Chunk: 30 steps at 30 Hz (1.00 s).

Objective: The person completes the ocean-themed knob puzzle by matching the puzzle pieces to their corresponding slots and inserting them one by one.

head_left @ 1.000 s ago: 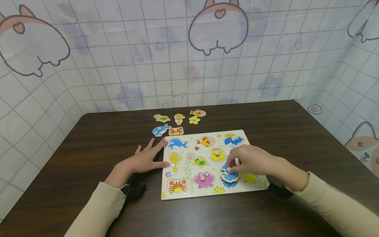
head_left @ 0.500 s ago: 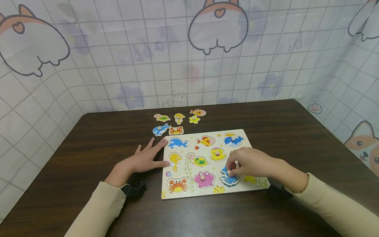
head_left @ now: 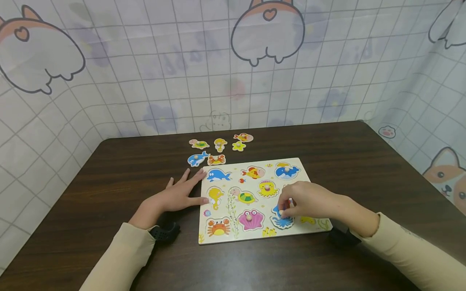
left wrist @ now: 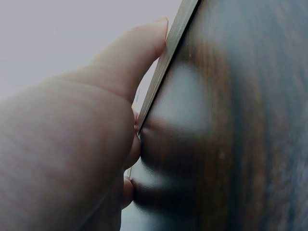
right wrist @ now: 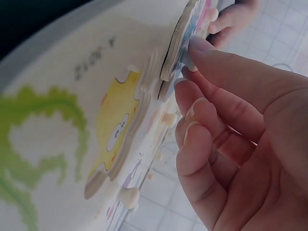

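A pale wooden peg-puzzle board [head_left: 227, 206] with sea-animal pictures lies on the dark table. My right hand [head_left: 309, 200] pinches the knob of a blue sea-animal puzzle piece [head_left: 282, 222] between thumb and fingertips, over the board's lower right. In the right wrist view, the blue piece's [right wrist: 178, 43] edge stands above the board surface; whether it is fully seated cannot be told. My left hand [head_left: 176, 195] lies with fingers spread at the board's left edge, thumb on the board's rim. In the left wrist view, the thumb [left wrist: 139, 50] touches the board's side.
Loose knobbed pieces lie behind the board: turtle [head_left: 199, 144], seahorse [head_left: 220, 144], fish [head_left: 243, 138], star [head_left: 238, 146], dolphin [head_left: 198, 159] and crab [head_left: 216, 160]. On the board sit a pink shell [head_left: 251, 220], yellow octopus [head_left: 267, 188] and blue whale [head_left: 287, 171]. A patterned cloth [head_left: 182, 81] hangs behind.
The blue piece has come down and shifted slightly, so it now covers the blue picture that showed beneath it. My left hand has kept its place on the board's edge.
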Tool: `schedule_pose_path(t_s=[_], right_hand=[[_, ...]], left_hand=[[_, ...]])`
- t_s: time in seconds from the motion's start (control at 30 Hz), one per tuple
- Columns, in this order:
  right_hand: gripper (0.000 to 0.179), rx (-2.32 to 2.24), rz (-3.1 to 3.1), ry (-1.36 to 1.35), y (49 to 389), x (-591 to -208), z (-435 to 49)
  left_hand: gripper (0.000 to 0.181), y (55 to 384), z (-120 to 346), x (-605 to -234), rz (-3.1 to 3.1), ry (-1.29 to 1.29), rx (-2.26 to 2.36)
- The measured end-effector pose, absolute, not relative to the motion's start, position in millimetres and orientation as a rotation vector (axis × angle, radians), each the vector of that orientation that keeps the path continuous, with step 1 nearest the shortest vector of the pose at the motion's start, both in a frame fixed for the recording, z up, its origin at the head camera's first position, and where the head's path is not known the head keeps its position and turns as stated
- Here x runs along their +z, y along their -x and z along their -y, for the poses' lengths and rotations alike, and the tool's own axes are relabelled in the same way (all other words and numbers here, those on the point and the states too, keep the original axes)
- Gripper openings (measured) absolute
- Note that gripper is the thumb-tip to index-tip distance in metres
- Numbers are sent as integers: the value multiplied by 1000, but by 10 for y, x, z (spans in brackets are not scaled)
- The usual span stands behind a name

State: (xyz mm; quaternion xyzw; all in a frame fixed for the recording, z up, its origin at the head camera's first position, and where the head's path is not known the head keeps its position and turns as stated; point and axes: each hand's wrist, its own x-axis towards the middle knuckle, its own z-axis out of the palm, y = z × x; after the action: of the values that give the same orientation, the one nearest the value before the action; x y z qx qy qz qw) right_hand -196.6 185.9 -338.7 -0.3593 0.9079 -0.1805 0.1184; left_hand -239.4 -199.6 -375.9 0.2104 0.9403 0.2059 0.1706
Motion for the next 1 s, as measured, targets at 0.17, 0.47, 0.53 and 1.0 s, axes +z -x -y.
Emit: schedule_pose_path(t_s=[0.17,0.47,0.53,1.0], right_hand=[[10,-532,-2648,1038,1966,-3381,-1845],[9,-521,-2649,1050,1965,-3385,-1840],[9,-521,-2646,1062,1965,-3381,-1841],[13,-497,-2678,1023,1991,-3228,-1882]], left_hand=[[96,2393,1993,-3753,-2670,-598,586],[97,2386,1996,-3744,-2669,-595,585],[97,2383,2000,-3745,-2667,-596,588],[99,2398,1998,-3762,-2664,-596,583]])
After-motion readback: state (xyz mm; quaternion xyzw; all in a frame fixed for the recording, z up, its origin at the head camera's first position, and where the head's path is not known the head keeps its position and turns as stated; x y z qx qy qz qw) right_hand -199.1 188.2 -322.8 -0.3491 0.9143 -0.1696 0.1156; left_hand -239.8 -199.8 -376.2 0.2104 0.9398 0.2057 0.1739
